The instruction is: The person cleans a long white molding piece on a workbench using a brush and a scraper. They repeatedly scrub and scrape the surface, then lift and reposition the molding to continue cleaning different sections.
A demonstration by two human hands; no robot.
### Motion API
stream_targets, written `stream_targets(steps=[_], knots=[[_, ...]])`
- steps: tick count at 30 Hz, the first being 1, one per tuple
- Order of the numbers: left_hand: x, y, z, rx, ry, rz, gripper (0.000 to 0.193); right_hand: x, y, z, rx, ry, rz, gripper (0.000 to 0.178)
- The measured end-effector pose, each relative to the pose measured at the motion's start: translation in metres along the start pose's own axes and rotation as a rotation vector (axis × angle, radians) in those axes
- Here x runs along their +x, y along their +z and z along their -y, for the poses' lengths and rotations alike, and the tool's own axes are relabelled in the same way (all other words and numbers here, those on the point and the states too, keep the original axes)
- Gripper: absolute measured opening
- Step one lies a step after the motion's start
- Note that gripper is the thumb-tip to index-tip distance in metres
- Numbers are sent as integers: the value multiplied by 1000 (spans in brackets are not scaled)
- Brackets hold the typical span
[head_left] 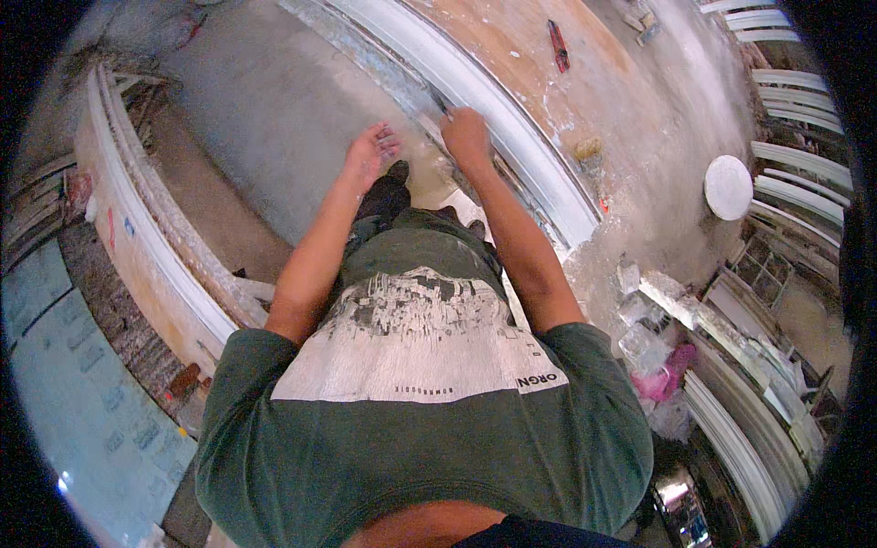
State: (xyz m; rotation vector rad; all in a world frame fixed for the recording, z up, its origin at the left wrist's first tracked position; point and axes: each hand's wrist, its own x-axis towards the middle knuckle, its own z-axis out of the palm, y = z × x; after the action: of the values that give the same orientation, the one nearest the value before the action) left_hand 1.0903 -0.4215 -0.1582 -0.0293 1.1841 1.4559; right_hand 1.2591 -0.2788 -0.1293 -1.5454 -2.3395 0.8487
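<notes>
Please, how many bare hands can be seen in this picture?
2: the left hand above the grey floor, the right hand at the left edge of the long white strip.

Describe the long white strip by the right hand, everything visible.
The long white strip looks smooth, with lengthwise ridges; its material is unclear. It runs diagonally along a brown, white-smeared surface, bowed by the lens, its far end out of the picture. The right hand overlaps its left edge; contact is hard to tell.

Two bare hands (372,152) (467,139), two long tan surfaces (512,41) (137,247), one round white disc (728,187), one slim red-and-black tool (558,47), one crumpled pink bundle (665,373), one dark green short-sleeved shirt (411,457).
</notes>
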Motion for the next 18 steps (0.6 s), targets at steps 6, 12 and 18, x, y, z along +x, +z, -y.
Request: stream_targets(steps=[6,12,18], knots=[[31,-52,-70,-13,-95,-22,32,-3,-52,30,-239,-326,-91,25],[68,-89,-108,-8,-156,-29,31,64,-36,57,-478,-479,59,21],[78,-89,-119,-30,-135,-15,27,57,-32,54,-468,-206,164,24]])
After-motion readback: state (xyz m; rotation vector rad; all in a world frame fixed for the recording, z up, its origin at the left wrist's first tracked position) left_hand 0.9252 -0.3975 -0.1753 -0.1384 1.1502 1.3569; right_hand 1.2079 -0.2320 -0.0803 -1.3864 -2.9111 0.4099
